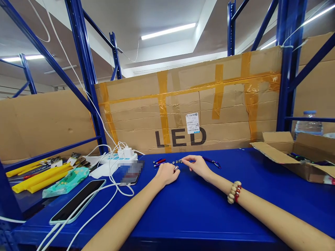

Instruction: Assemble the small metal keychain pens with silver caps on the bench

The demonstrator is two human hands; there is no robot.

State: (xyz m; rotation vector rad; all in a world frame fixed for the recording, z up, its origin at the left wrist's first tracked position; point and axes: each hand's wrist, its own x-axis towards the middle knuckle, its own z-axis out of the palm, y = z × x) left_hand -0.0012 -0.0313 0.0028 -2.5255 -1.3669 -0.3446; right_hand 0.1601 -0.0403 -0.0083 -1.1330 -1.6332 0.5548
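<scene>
My left hand (166, 174) rests low over the blue tabletop, fingers curled in. A small shiny metallic piece (176, 168) shows at its thumb and forefinger; its kind is too small to make out. My right hand (198, 166), a beaded bracelet on its wrist, has its fingertips pinched together beside a few tiny silvery parts (178, 161). Whatever sits between those fingertips is too small to tell. Just beyond the left hand lie short red and blue pieces (159, 162). A blue-handled tool (212, 162), perhaps pliers, lies behind the right hand.
On the left are a phone (77, 201) with white cables, a second phone (132, 173), a power strip (121, 157), a green packet (66, 182) and yellow tubes (44, 177). An open cardboard box (281, 155) stands right. A large LED carton (180, 111) closes off the back.
</scene>
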